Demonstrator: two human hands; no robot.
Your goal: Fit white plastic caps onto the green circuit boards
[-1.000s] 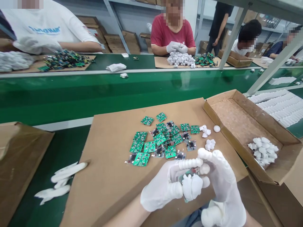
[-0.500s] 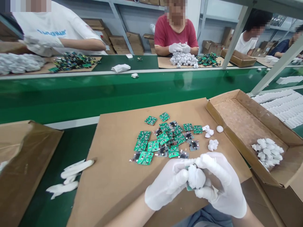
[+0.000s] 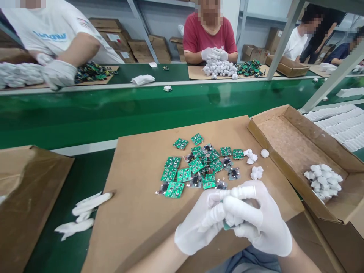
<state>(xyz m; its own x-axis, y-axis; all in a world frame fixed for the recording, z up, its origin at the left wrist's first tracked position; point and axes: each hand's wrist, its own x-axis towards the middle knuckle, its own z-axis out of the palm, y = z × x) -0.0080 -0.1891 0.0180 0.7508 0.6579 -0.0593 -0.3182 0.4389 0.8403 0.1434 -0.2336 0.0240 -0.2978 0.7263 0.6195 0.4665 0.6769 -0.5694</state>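
I see my left hand [image 3: 199,223] and my right hand [image 3: 260,223], both in white gloves, pressed together low over the near edge of the cardboard sheet [image 3: 136,197]; the fingers of both are curled tight around one small part [image 3: 227,224]; it is mostly hidden, showing only a sliver of green edge and a bit of white between the gloves, so I cannot tell its full shape; just beyond the hands lies a scatter of green circuit boards [image 3: 199,167]; right of those sit a few white caps [image 3: 256,172]; further right an open cardboard box [image 3: 287,140] holds a heap of more white pieces [image 3: 322,181].
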